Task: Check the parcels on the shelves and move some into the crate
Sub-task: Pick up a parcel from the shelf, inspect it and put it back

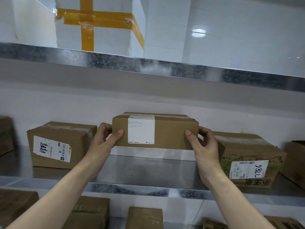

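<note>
A brown cardboard parcel (171,131) with a white label on its front hangs a little above the middle metal shelf (145,169). My left hand (105,138) grips its left end, thumb on the front face. My right hand (203,144) grips its right end the same way. A parcel (61,144) with a handwritten label stands on the shelf to the left. Another parcel (247,156), with green print and a label reading 98LL upside down, stands to the right. No crate is in view.
A white foam box (99,23) bound with yellow tape sits on the upper shelf (148,66). Several cardboard boxes (145,217) lie on the lower shelf. More boxes show at the far left (5,134) and far right (295,161) edges.
</note>
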The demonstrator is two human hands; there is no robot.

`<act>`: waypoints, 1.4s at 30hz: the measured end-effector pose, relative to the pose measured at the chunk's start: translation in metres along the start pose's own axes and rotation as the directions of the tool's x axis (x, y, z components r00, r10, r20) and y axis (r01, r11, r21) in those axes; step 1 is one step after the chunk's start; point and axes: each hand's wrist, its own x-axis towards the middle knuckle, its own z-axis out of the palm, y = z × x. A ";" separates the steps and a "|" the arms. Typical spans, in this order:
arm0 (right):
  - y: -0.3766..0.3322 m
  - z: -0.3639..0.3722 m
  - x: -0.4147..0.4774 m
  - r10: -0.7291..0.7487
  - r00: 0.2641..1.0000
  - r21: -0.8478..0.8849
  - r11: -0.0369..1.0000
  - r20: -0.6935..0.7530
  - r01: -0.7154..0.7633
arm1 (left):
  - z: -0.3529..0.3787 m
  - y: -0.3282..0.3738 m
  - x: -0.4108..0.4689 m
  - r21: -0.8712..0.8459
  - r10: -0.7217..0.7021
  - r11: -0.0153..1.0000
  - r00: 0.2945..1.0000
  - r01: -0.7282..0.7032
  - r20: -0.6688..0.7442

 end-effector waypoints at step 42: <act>-0.009 0.029 -0.008 0.308 0.939 -0.313 0.916 0.152 -0.250 | 0.008 0.041 -0.027 0.066 -0.021 0.998 0.919 -0.006 0.394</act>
